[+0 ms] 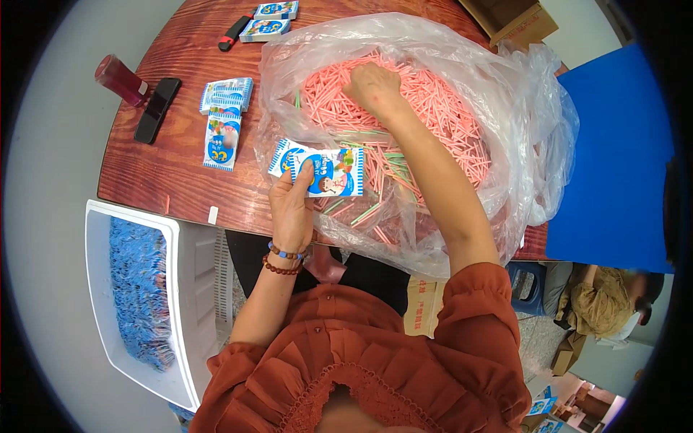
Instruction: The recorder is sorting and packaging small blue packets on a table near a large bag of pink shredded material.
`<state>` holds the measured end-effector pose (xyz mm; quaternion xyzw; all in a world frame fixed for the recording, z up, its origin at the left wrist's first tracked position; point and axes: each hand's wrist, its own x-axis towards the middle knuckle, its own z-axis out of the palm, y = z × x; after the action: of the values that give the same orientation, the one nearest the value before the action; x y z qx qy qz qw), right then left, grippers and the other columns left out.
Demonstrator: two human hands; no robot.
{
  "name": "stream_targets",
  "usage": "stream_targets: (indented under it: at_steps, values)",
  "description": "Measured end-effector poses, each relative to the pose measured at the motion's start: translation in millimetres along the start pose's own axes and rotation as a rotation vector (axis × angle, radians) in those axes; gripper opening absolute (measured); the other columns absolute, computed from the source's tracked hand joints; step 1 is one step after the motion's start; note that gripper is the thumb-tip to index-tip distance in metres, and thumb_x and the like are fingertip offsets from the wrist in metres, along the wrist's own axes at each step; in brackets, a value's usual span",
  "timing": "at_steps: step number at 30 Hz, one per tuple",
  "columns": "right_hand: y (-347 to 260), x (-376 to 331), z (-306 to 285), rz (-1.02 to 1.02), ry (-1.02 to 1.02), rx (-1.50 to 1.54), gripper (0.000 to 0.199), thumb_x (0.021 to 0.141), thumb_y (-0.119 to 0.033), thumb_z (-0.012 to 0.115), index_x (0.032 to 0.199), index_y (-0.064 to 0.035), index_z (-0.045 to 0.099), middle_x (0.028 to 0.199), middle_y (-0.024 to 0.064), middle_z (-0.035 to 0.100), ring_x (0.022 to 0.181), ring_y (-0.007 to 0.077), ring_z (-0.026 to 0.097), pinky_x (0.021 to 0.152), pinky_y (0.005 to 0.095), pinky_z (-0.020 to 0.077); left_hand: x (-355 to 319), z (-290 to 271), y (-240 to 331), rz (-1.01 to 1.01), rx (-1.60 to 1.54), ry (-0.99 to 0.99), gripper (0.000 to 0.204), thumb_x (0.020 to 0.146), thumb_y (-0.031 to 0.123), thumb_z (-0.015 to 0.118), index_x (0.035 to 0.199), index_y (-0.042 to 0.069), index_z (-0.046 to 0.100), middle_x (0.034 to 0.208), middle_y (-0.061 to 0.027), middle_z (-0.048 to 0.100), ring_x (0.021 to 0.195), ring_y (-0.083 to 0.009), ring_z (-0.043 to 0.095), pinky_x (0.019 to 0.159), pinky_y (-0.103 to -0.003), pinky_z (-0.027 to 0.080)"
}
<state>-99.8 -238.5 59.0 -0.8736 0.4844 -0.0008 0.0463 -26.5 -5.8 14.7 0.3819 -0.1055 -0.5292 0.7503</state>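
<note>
The left hand (291, 202) is clamped on a small blue-and-white packet (317, 172), thumb laid over its face and fingers behind, so the packet stands flat and face-up, seemingly kept ready at the near rim of the bag; the right hand (372, 85) is sunk among pink straws (433, 108), fingers curled down into the heap as if gathering some, though whether they close on any cannot be told; a few green straws (393, 160) lie mixed in just right of the packet. The straws fill a clear plastic bag (520, 94) whose mouth is spread wide, probably to let the hand reach in freely; the bag rests on a reddish wooden desk (173, 180). Beyond the left hand, further packets (225, 115) lie in loose piles, with a dark phone (157, 110) and a red bottle (119, 79) farther left; below and left of that hand a white crate (184, 303) holds many blue packets, set within easy reach off the desk's edge.
</note>
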Motion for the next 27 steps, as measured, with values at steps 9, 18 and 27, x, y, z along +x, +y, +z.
stream_targets:
  at_steps: [9,18,27]
  values:
    - [29,3,11,-0.057,-0.044,0.068,0.034,0.087,-0.015,0.049,0.11,0.0048,0.063,0.114,0.0266,0.06,0.106,0.0393,0.06,0.089,0.046,0.0475,2,-5,1,0.017,-0.048,0.011,0.012,0.094,0.011,0.061,0.102,0.003,0.064,0.098,-0.0022,0.067,0.085,-0.0069,0.062,0.076,-0.023,0.05]
    - [66,-27,21,-0.051,0.193,0.899,0.039,0.095,-0.021,0.051,0.124,0.0051,0.051,0.12,0.0126,0.06,0.113,0.0207,0.053,0.099,0.0318,0.038,3,-13,-1,0.013,-0.052,0.014,0.013,0.094,0.011,0.06,0.102,0.002,0.064,0.099,-0.0034,0.067,0.088,-0.0089,0.063,0.078,-0.026,0.052]
    - [67,-30,18,0.007,0.179,1.169,0.031,0.096,-0.018,0.052,0.12,0.0024,0.052,0.096,0.0056,0.064,0.093,0.0149,0.057,0.09,0.0289,0.0431,1,-9,-3,0.012,-0.043,0.003,0.011,0.094,0.009,0.059,0.102,0.003,0.064,0.099,-0.0033,0.067,0.088,-0.0095,0.063,0.079,-0.026,0.053]
